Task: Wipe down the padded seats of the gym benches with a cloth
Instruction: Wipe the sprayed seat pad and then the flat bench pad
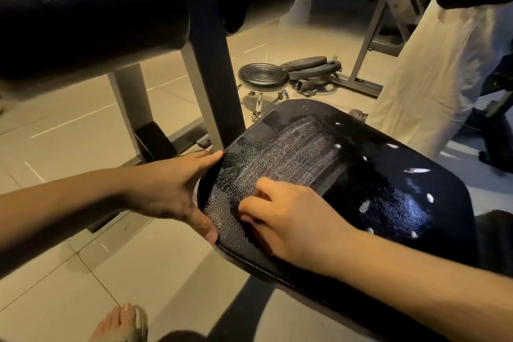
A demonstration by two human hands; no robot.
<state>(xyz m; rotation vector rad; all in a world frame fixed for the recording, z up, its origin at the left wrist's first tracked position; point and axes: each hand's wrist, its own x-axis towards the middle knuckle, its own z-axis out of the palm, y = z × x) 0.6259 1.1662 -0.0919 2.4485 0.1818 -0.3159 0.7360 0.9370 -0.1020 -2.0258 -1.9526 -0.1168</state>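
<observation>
L hand [169, 186] grips seat [388, 189] edge; R hand [291, 225] curled on top, cloth unseen, can't tell grip; pad looks soft, wet-slick.

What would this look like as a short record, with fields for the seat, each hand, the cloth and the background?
seat: black padded seat, streaky patch toward its far end, glossy elsewhere
left hand: holds the seat's left edge
right hand: curled, presses on the seat
cloth: not distinguishable under the right hand
background: round stool on the tiled floor
</observation>
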